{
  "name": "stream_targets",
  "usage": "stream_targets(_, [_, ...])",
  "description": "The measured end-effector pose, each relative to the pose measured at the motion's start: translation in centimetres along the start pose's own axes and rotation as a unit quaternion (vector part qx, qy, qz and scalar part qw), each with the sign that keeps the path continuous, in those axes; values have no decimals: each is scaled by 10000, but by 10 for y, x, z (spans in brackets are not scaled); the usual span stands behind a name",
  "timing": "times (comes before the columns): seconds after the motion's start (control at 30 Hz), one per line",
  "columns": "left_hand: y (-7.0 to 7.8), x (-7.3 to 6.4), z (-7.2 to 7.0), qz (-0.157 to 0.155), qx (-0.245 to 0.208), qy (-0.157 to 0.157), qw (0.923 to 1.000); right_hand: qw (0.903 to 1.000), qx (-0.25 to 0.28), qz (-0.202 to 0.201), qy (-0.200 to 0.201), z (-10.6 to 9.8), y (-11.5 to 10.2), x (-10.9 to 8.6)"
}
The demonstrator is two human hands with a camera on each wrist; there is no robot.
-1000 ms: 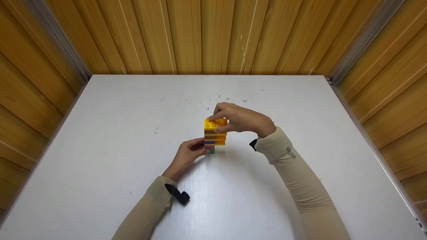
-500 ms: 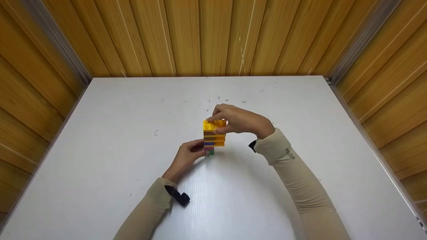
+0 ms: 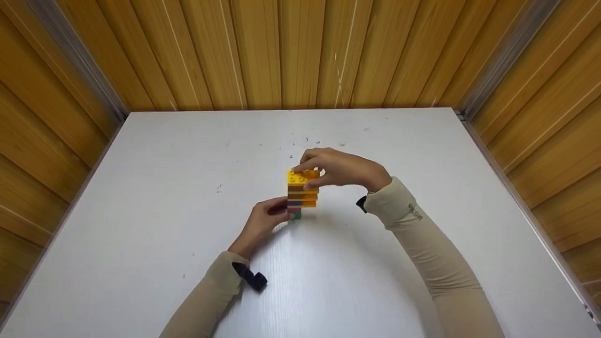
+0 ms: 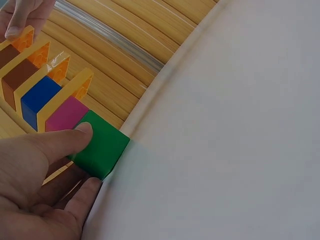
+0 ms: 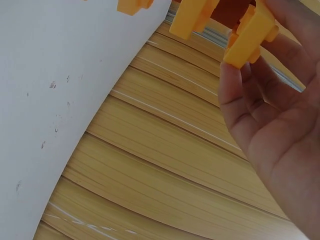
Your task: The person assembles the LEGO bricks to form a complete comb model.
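A tower of toy building bricks [image 3: 295, 190] stands on the white table in the middle of the head view. Its lowest piece is a green brick [image 4: 102, 142], with a pink brick [image 4: 67, 114] above it, then a blue brick [image 4: 40, 97] and brown bricks [image 4: 20, 77]. Yellow plates between them jut out to the right. My left hand [image 3: 263, 220] grips the base, its thumb pressed against the green brick. Up at the top, my right hand [image 3: 345, 168] pinches the uppermost yellow plate [image 5: 250, 35] by its overhanging end, fingers at its edges.
The white table [image 3: 164, 188] carries small dark marks beyond the tower. Wood-patterned panels [image 3: 263, 51] wall it in at the back and both sides. Black straps [image 3: 251, 277] show at the sleeve cuffs.
My right wrist and forearm have shifted slightly to the right, while the fingers stay on the top plate. The left hand keeps its grip at the base.
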State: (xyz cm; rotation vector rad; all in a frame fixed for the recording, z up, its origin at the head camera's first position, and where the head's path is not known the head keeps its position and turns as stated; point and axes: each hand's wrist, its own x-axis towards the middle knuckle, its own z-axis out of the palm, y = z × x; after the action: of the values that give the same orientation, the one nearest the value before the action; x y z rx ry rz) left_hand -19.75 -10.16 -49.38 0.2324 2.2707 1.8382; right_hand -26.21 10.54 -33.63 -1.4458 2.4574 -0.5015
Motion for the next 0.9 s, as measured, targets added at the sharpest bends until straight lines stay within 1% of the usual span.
stream_targets(0.13, [-12, 8, 1, 40, 25, 97, 9999, 10000, 26, 31, -79, -3, 1, 0])
stream_targets(0.17, [-13, 9, 2, 76, 56, 121, 9999, 10000, 27, 35, -84, -4, 2, 0])
stream_targets(0.3, [-14, 13, 4, 96, 165, 212, 9996, 9999, 133, 48, -45, -4, 5, -1])
stream_targets(0.43, [-11, 14, 7, 46, 206, 193, 9996, 9993, 336, 67, 119, -3, 9, -4])
stream_targets(0.57, [-8, 16, 9, 58, 242, 136, 9996, 9982, 449, 94, 374, 0, 15, -6])
stream_targets(0.7, [-5, 19, 11, 65, 313, 91, 9994, 9949, 655, 225, 732, 6, 23, -7])
stream_targets(0.8, [-3, 21, 11, 68, 350, 63, 9993, 9897, 881, 289, 1088, 12, 31, -7])
stream_targets(0.9, [-1, 24, 11, 51, 390, 53, 9992, 9818, 1135, 347, 1480, 20, 40, -8])
